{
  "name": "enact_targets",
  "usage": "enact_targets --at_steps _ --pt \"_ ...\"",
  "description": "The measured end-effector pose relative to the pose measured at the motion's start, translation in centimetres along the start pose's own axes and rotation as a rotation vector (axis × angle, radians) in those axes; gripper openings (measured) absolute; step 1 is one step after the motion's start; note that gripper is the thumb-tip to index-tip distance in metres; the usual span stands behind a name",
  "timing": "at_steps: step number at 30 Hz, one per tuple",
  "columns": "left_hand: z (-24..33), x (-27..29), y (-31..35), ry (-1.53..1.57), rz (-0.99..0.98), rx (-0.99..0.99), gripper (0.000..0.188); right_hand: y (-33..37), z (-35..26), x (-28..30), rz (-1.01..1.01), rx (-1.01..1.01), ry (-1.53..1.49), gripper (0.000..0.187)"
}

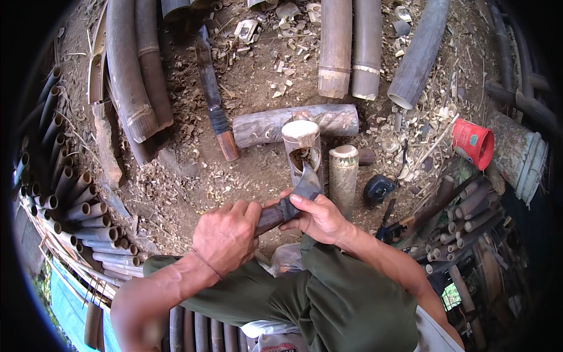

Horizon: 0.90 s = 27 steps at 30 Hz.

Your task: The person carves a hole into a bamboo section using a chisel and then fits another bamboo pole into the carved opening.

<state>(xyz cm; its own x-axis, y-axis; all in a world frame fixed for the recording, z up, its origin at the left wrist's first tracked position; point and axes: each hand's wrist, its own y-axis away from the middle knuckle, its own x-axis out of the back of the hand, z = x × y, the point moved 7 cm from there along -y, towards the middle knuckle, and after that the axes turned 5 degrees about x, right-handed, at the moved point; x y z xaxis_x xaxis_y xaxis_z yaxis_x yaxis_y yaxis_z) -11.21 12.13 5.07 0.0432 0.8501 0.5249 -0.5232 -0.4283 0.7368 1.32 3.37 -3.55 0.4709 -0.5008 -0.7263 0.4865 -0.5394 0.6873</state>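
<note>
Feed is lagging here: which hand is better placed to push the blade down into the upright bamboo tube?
Probably the right hand: its fingers lie on the blade next to the bamboo tube, while the left hand grips the handle further back.

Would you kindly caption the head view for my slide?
Both hands, left hand and right hand, grip a dark curved knife over an upright cut bamboo tube.

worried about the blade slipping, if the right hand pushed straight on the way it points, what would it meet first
Probably the upright bamboo tube it is working on: the right hand points up and left along the knife blade, whose tip sits at the tube's cut opening. Depth is hard to judge.
</note>
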Motion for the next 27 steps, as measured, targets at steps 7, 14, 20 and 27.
enact_targets --at_steps 7,14,20,27 --pt "-4.7 0.1 -4.9 0.188 -0.305 -0.084 0.036 -0.8 0.4 0.6 0.177 -0.115 -0.020 0.036" --pt "-2.9 -11.0 -2.4 0.690 -0.087 0.137 0.048 1.2 -1.6 1.8 0.470 -0.047 0.632 0.029" --pt "4.7 -15.3 -2.9 1.158 0.012 0.386 0.046 2.4 -4.2 2.9 0.627 0.178 1.098 0.023" --pt "5.2 -11.7 -3.4 0.637 0.081 0.216 0.045 1.9 -3.6 4.0 0.486 0.375 0.962 0.028"
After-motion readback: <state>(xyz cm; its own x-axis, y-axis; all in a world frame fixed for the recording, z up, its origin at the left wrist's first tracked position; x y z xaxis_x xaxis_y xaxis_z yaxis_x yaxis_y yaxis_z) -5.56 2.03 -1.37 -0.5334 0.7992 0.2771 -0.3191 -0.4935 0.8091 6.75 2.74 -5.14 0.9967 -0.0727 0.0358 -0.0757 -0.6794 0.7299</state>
